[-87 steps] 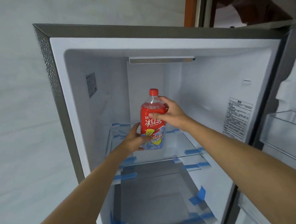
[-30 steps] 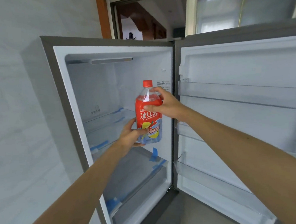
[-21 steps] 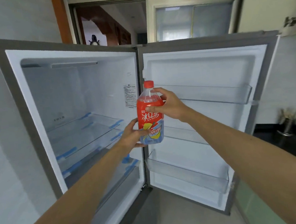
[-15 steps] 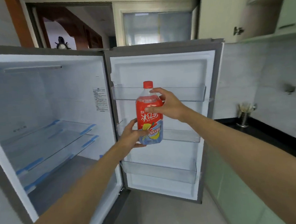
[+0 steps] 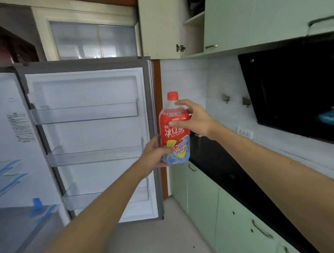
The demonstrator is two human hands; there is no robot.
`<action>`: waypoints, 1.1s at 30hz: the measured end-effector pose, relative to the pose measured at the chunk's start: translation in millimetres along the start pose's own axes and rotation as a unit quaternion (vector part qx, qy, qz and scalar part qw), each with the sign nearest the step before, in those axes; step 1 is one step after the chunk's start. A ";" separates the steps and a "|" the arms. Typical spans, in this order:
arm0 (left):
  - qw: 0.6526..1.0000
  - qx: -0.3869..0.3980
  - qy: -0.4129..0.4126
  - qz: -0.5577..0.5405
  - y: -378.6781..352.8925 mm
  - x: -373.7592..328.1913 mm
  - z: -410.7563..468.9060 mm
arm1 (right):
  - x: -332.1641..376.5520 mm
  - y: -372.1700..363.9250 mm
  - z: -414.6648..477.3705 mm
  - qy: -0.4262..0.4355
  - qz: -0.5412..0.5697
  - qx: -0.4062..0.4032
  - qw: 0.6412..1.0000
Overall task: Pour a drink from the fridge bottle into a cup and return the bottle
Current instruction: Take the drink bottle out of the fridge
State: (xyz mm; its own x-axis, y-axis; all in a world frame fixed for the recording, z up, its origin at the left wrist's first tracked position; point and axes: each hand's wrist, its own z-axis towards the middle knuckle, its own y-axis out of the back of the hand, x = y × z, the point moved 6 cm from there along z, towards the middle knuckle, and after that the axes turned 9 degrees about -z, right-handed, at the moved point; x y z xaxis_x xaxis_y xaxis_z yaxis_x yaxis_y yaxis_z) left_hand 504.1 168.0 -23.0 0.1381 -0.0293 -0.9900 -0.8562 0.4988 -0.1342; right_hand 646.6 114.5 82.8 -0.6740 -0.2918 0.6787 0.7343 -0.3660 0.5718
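Red-labelled bottle (image 5: 174, 131) held upright, left hand (image 5: 154, 154) cupping its base, right hand (image 5: 195, 120) wrapped round its shoulder.

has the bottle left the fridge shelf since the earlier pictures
Yes. The bottle has moved right, out of the fridge, past the open fridge door, toward the black counter.

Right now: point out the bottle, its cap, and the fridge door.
bottle (image 5: 174, 129), head view, red label.
cap (image 5: 172, 95), head view, red top.
fridge door (image 5: 84, 88), head view, inner white panel.
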 end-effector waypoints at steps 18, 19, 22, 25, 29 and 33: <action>0.969 0.242 0.041 -0.007 -334.8 79.9 -80.0 | -89.0 255.8 -255.6 -0.139 -0.117 -0.111 0.977; 0.965 0.258 0.045 -0.009 -353.2 83.5 -85.8 | -92.1 269.6 -270.7 -0.150 -0.124 -0.120 0.974; 0.949 0.311 0.049 -0.003 -407.8 93.0 -104.3 | -99.0 309.2 -317.1 -0.181 -0.143 -0.151 0.961; 0.933 0.354 0.061 -0.002 -459.4 104.8 -122.6 | -104.1 344.0 -364.1 -0.217 -0.159 -0.181 0.946; 0.909 0.410 0.077 -0.004 -524.8 118.8 -147.5 | -109.5 384.5 -422.5 -0.262 -0.187 -0.225 0.920; 0.881 0.464 0.089 -0.006 -582.7 131.2 -176.8 | -110.4 418.6 -476.2 -0.306 -0.214 -0.256 0.892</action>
State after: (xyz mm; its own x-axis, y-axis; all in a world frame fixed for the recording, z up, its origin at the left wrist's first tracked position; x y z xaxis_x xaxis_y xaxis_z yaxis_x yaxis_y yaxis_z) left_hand 933.2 -279.7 -82.4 -0.0074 -0.1342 -0.9909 -0.0673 0.9888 -0.1334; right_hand 989.6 -427.3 27.7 -0.5972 0.4512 0.6632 0.1814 -0.7293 0.6597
